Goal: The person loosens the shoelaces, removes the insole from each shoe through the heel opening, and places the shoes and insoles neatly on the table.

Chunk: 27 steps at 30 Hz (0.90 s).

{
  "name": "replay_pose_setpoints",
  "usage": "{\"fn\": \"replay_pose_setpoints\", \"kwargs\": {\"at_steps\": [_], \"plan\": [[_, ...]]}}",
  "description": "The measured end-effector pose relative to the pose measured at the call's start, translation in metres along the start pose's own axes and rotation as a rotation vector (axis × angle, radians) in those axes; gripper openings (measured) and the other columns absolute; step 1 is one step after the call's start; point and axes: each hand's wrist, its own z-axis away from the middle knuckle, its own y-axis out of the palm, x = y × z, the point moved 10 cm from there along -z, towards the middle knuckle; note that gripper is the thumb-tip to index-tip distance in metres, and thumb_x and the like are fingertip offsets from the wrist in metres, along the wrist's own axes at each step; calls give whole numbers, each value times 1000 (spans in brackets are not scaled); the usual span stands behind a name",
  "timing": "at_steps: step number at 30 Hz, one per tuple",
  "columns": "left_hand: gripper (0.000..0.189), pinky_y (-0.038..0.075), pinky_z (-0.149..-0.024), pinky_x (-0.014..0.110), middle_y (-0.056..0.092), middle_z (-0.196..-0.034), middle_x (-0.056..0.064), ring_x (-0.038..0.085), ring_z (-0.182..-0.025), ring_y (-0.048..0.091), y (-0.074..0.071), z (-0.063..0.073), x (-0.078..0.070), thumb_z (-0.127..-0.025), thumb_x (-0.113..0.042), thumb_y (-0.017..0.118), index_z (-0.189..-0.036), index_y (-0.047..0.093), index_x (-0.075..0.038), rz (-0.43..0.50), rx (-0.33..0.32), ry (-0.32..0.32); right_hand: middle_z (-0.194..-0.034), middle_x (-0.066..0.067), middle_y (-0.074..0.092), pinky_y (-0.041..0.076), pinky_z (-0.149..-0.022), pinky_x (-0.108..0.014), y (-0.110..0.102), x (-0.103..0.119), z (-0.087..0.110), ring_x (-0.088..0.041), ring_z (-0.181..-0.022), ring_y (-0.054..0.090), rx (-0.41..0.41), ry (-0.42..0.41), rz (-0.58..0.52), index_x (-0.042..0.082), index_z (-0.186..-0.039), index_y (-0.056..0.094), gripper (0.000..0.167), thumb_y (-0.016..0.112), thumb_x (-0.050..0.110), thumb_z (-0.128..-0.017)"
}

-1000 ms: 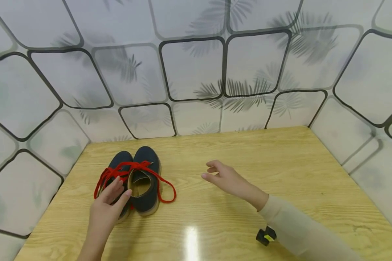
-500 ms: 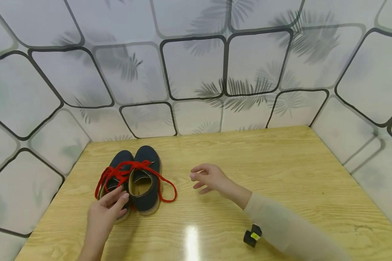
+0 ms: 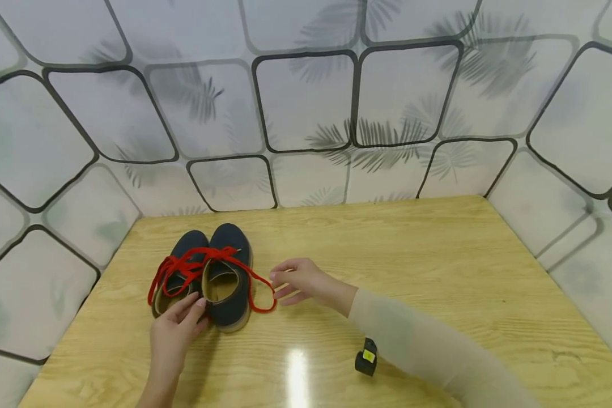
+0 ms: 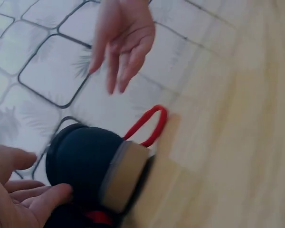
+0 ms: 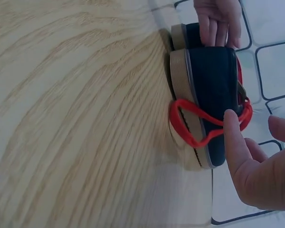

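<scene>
A pair of navy lace-up shoes stands side by side at the left, toes pointing away. My left hand (image 3: 173,337) is at their heels, fingers loosely bent, its fingertips right at the back of the right shoe (image 3: 229,313). The left shoe (image 3: 188,243) is partly hidden behind that hand. Red laces (image 3: 224,253) run across both shoes, and one lace loop (image 3: 262,310) hangs out to the right. Beside this loop is my right hand (image 3: 303,281), its fingers relaxed and apart, holding nothing. In the right wrist view, its index fingertip (image 5: 229,115) overlaps the right shoe's opening.
A light wooden table (image 3: 413,255) lies under everything. Patterned cloth panels (image 3: 306,96) rise at the back and on both sides. A small black device with a yellow mark (image 3: 367,357) shows below the right sleeve (image 3: 418,340).
My right hand has moved left from the middle of the table to the lace loop. The left hand has shifted slightly right, closer to the right shoe's heel. The shoes stay in place.
</scene>
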Motion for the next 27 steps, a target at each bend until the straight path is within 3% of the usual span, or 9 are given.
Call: {"fn": "replay_pose_setpoints", "kwargs": {"at_steps": [4, 6, 8, 12, 16, 18, 22, 27], "plan": [[38, 57, -69, 26, 70, -99, -8, 3, -86, 67, 5, 1, 13, -87, -17, 68, -122, 61, -3, 376, -33, 40, -107, -21, 64, 58, -73, -39, 7, -6, -10, -19, -72, 68, -8, 81, -99, -1, -117, 59, 30, 61, 15, -91], [26, 57, -68, 26, 70, -97, -10, 4, -87, 66, 13, 5, 15, -87, -13, 68, -112, 66, -10, 511, -26, 10, -103, -19, 65, 58, -72, -38, 8, -9, -14, -18, -69, 66, -27, 117, -143, 0, -116, 60, 29, 61, 15, -91], [17, 57, -70, 25, 69, -96, -10, 5, -87, 64, 22, 11, 14, -87, -10, 67, -103, 68, -16, 594, -19, -69, -96, -15, 65, 58, -72, -37, 7, -13, -18, -17, -67, 65, -51, 150, -183, 1, -115, 60, 29, 62, 16, -91], [20, 54, -80, 24, 63, -94, -11, 3, -89, 58, 39, 19, 14, -91, -14, 62, -111, 60, -15, 603, 8, -227, -88, -10, 63, 58, -70, -36, 8, -17, -24, -18, -68, 63, -85, 184, -224, 1, -113, 61, 29, 65, 17, -89], [53, 51, -85, 22, 55, -96, -14, 2, -93, 51, 50, 18, 14, -94, -26, 57, -140, 36, -9, 548, 57, -314, -88, -10, 62, 58, -69, -35, 13, -19, -28, -18, -68, 62, -90, 200, -203, 2, -110, 63, 29, 68, 18, -87], [63, 50, -84, 21, 56, -94, -16, 2, -93, 50, 52, 16, 15, -94, -29, 58, -145, 28, -8, 542, 62, -348, -88, -9, 61, 58, -70, -35, 15, -19, -29, -17, -68, 60, -92, 208, -191, 2, -109, 63, 29, 70, 18, -86], [57, 49, -79, 20, 55, -88, -19, 2, -93, 48, 52, 14, 18, -90, -30, 63, -139, 35, -19, 539, 46, -421, -91, -11, 62, 57, -75, -38, 18, -16, -33, -19, -71, 59, -100, 217, -191, 2, -111, 62, 32, 71, 16, -84], [51, 49, -75, 19, 51, -87, -16, 3, -90, 46, 52, 13, 18, -88, -24, 67, -131, 40, -25, 529, 32, -456, -98, -12, 65, 56, -78, -42, 20, -10, -38, -22, -78, 62, -123, 214, -167, 3, -113, 62, 36, 74, 14, -81]]}}
